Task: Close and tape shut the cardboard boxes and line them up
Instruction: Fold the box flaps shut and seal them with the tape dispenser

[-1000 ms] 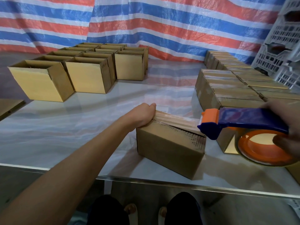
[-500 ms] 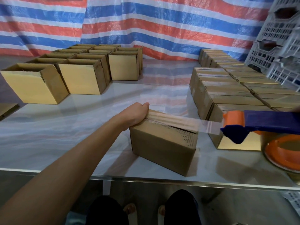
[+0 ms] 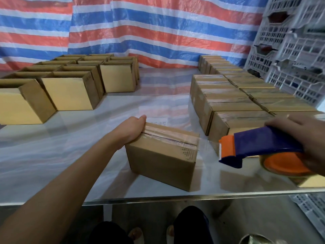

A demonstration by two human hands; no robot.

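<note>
**Box** (image 3: 161, 155): we find it on the table (image 3: 52, 164), flaps down, with clear tape laid along its top seam.

**Left hand** (image 3: 133, 127): at the box's left end, fingers curled over the far top corner, holding the box steady.

**Dispenser** (image 3: 260, 147): just right of the box and clear of it, toothed end pointing back at the box. The right hand (image 3: 302, 136) wraps round its handle and roll in a firm grip.

**Tape** (image 3: 208, 147): a clear band stretched in the air from the box's right top edge to the dispenser's blade (uncut, as far as we can tell).

**Sealed boxes** (image 3: 228, 106): right of the box and behind it, in close rows, seams taped.

**Open boxes** (image 3: 70, 92): left of the box and behind it, well apart, tops unclosed.

**Step in hand**: we judge this to be the end of the sealing pull on this one box.

**Next move**: we expect the tail must go down over the box's right end face and be pressed flat. The blade then has to tilt to cut it. The left hand should hold firm meanwhile, or the pull could drag the box rightward. After that the box can join the sealed rows to its right.
</note>
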